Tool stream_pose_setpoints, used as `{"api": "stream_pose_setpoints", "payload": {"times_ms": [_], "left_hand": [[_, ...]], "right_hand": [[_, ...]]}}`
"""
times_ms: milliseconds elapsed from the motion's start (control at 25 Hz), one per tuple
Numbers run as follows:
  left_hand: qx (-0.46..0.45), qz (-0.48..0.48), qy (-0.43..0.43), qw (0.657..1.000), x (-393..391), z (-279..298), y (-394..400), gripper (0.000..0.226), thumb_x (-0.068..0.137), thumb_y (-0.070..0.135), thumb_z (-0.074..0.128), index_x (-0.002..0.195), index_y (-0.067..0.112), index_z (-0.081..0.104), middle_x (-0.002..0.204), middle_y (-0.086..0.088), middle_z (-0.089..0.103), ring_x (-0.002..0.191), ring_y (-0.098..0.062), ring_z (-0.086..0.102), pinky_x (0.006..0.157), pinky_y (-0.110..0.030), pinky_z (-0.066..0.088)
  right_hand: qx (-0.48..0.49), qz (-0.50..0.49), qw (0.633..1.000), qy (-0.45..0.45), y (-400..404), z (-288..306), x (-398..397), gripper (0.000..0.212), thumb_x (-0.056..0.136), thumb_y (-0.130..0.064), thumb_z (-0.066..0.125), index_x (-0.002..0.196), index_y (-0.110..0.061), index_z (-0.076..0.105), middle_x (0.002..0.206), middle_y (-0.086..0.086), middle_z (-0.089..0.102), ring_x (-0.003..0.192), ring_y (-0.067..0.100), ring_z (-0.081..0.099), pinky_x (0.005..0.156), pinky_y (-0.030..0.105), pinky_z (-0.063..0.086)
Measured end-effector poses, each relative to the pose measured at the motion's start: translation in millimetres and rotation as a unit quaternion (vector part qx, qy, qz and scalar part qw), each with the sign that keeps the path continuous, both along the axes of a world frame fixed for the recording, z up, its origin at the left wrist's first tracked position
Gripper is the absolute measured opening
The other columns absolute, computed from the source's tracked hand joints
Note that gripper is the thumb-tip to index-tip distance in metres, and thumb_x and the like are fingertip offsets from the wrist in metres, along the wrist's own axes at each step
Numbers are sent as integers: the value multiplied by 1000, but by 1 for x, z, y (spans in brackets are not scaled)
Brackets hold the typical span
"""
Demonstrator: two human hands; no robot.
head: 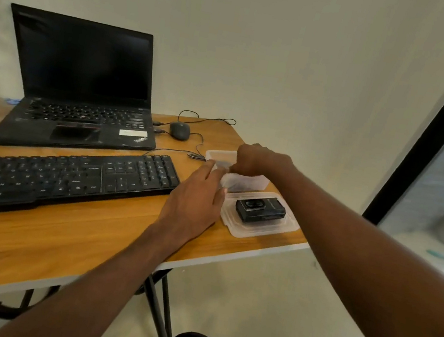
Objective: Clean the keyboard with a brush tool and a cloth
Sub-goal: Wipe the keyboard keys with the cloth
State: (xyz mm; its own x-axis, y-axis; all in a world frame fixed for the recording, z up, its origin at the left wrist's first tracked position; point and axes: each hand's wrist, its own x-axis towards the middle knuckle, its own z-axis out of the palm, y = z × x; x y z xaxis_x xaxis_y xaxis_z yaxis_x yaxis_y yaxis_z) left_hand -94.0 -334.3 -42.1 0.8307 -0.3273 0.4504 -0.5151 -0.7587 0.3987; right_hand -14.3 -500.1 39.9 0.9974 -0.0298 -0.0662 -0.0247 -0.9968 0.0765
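Left hand [196,193], fingers flat, steadies a clear plastic container [245,179] just right of the keyboard [60,176] on the table [55,243]. Right hand [257,159], fingers curled, apparently pinches something inside, probably the cloth; contents unclear. No brush identifiable.

We see a black keyboard [61,175] with pale lettering, a black laptop [81,86] with red trackpad trim and a white sticker, and a dark grey mouse [179,130] on a black cable. The tabletop [62,238] is orange-brown woodgrain, white-edged. The clear plastic tray [259,227] holds a black box [260,210].
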Motion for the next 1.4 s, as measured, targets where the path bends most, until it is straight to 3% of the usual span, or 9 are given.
{"api": "stream_pose_setpoints", "payload": {"times_ms": [120,320,480,680,800,920,1080,1240,1400], "left_hand": [[-1,-1,-2,1000,0,-1,0,51,112,35,44,162,26,38,174,-4,25,147,-24,47,112,-42,47],[-4,-7,-2,1000,3,-3,-1,55,112,37,45,164,22,35,174,-4,27,153,-22,39,117,-43,43],[-51,-9,-3,999,7,-5,-1,61,111,37,48,164,16,27,170,-6,32,150,-22,41,118,-46,44],[-224,-19,-29,974,-6,6,12,54,112,37,47,162,20,33,165,0,38,149,-14,38,116,-29,37],[-339,-43,-16,940,-25,9,50,45,112,37,49,156,24,47,149,7,57,137,-3,51,105,-20,43],[-313,-63,-16,947,-48,12,108,38,112,33,52,148,27,57,132,14,68,120,-1,63,95,-21,52],[-211,60,-55,974,-60,16,212,38,109,37,55,146,30,59,143,10,63,130,-5,57,105,-31,49],[-154,277,-42,947,-60,10,334,50,109,45,50,153,20,50,151,-7,57,136,-24,53,110,-48,48],[-176,351,94,915,-48,-4,366,77,107,65,40,161,11,33,154,-16,54,138,-36,54,113,-52,45]], "right_hand": [[-20,-10,999,35,1,10,7,44,89,-55,71,103,-19,50,88,-4,56,94,23,61,94,43,55],[65,-56,996,14,-2,-2,18,39,86,-32,76,110,-13,52,111,5,61,103,26,61,97,45,55],[200,-78,970,-111,-3,1,6,41,65,-37,87,90,-19,60,103,8,68,97,29,64,76,38,56],[498,-57,808,-310,24,13,-69,21,77,-24,79,92,-16,65,92,3,68,89,24,69,69,42,61],[682,-39,680,-266,57,-7,-105,31,84,-18,79,112,-17,66,105,7,72,98,29,72,69,39,63],[754,-55,623,-199,104,-37,-112,41,85,-21,83,122,-19,64,114,4,73,105,24,71,85,43,64],[674,-25,717,-175,178,-47,-97,48,91,-26,79,134,-21,58,123,-4,66,108,13,64,83,26,58],[460,94,846,-254,216,-42,-62,32,101,-26,65,132,-20,62,123,0,69,112,18,65,93,42,57],[358,102,900,-229,228,-57,-45,35,105,-35,57,137,-25,50,126,5,69,114,26,66,99,53,52]]}}
